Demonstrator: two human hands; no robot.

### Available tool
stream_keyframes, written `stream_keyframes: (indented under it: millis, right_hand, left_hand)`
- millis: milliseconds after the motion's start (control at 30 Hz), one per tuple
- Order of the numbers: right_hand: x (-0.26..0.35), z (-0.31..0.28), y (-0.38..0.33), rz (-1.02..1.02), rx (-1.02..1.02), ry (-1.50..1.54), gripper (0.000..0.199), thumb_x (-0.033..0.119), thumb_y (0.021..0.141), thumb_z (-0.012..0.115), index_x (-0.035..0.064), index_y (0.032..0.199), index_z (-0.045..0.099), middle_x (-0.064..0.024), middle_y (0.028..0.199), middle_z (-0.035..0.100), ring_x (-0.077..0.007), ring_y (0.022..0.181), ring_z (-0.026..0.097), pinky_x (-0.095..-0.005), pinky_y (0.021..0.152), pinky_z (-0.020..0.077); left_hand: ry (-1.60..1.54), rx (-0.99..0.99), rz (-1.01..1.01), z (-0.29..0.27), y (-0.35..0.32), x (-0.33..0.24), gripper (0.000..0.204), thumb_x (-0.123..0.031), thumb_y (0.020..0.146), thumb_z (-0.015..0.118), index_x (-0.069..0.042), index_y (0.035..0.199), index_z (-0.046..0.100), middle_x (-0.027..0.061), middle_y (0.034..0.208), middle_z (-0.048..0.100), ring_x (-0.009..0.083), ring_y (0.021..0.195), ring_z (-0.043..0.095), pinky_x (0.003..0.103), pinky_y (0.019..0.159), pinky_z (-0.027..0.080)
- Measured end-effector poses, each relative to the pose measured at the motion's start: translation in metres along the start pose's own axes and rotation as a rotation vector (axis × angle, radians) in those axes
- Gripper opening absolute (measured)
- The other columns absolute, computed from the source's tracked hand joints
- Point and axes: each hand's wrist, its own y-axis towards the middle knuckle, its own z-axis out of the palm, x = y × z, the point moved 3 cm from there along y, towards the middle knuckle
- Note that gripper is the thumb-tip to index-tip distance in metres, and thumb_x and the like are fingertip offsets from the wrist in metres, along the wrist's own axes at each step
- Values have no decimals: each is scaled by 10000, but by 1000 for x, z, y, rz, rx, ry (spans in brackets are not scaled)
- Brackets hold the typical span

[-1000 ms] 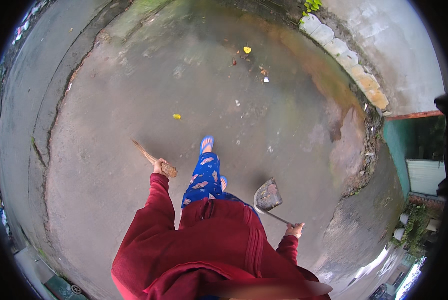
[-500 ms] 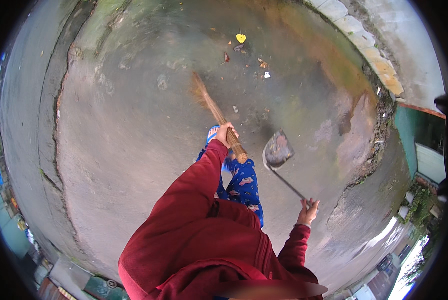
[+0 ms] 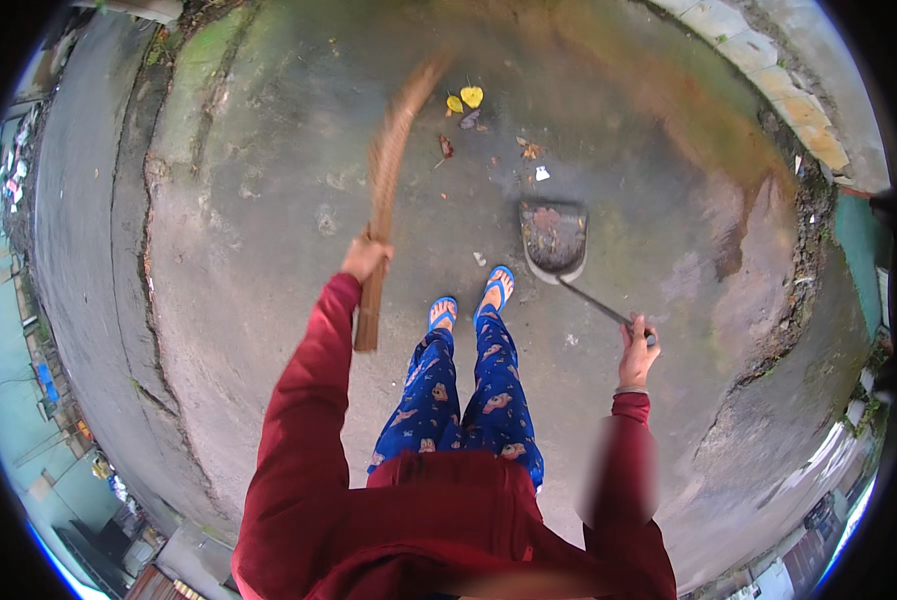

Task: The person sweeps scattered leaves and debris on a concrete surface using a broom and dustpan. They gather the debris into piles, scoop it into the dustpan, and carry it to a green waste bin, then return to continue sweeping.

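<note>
My left hand (image 3: pixel 368 257) is closed round the bound handle of a stick broom (image 3: pixel 382 190). Its bristle end sweeps forward and is smeared by motion. On the right, my right hand (image 3: pixel 638 350) grips the thin long handle of a dustpan (image 3: pixel 555 238), whose dark pan lies low over the ground ahead of my feet. Beyond the two tools are yellow leaves (image 3: pixel 472 97), a dark curled leaf (image 3: pixel 470 119), a reddish-brown leaf (image 3: pixel 446 149), brown dry leaves (image 3: pixel 531 150) and a small white scrap (image 3: pixel 542 173).
I stand on damp concrete ground (image 3: pixel 269 330) in blue sandals (image 3: pixel 499 287). A pale block curb (image 3: pixel 769 85) runs along the upper right, with a rough broken edge (image 3: pixel 804 260) below it. A long crack (image 3: pixel 149 270) crosses the left side.
The broom has swung left and forward, away from my legs. The dustpan has turned and shifted forward. My feet now show side by side, and a second yellow leaf is in sight.
</note>
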Motion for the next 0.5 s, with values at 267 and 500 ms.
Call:
stream_keyframes:
  millis: [267,500]
  right_hand:
    - [34,37,53,-151,258,-338,223,167,798,552,-49,747,520,-131,961,555,-163,862,511,-289,783,445]
    - [37,29,86,-85,261,-378,204,146,790,561,-49,742,522,-133,953,571,-144,841,511,-256,762,425]
  left_hand:
    - [-54,25,-50,48,177,-24,536,-61,583,539,-1,1051,286,134,597,511,251,466,520,352,431,451]
    - [514,87,-83,175,63,65,848,-134,578,567,-92,1279,93,242,859,553,336,683,588,388,584,479]
